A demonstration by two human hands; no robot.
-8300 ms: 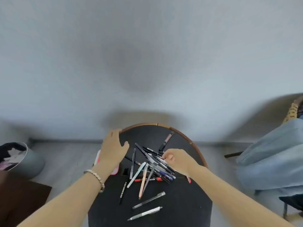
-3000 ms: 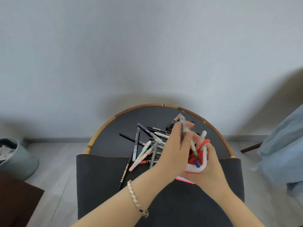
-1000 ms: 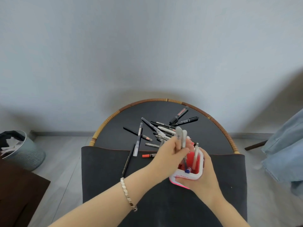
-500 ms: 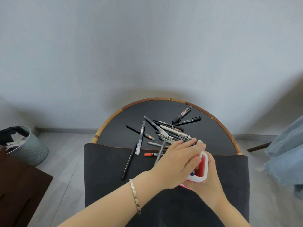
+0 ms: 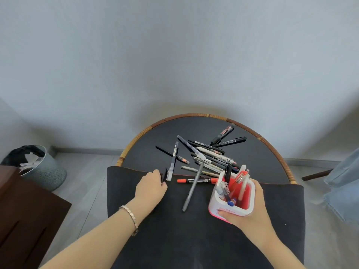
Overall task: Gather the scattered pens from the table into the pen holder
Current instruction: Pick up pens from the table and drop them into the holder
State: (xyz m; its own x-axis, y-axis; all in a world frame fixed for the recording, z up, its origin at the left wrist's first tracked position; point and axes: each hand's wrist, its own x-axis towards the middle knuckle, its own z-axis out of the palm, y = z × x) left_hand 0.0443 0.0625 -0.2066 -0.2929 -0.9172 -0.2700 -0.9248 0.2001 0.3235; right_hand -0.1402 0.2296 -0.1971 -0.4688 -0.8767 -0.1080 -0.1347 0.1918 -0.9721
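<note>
My right hand (image 5: pixel 252 214) grips a white pen holder with a red inside (image 5: pixel 229 210), held tilted above the black cloth at the right. Several pens stand in it. My left hand (image 5: pixel 150 189) rests on the cloth to the left, fingers curled over a thin black pen (image 5: pixel 164 175) of which only the far end shows. Several loose pens (image 5: pixel 209 158) lie in a heap on the round table. A grey pen (image 5: pixel 192 189) and an orange marker (image 5: pixel 196 180) lie crossed between my hands.
The round dark table has a rattan rim (image 5: pixel 258 139); a black cloth (image 5: pixel 174 235) covers its near half. A metal waste bin (image 5: pixel 44 171) and brown furniture (image 5: pixel 23 210) stand at the left. Blue denim fabric (image 5: pixel 343 181) hangs at the right.
My left hand has left the holder's mouth and moved left to the black pen. The pens it held now stand in the holder. My right hand still holds the holder.
</note>
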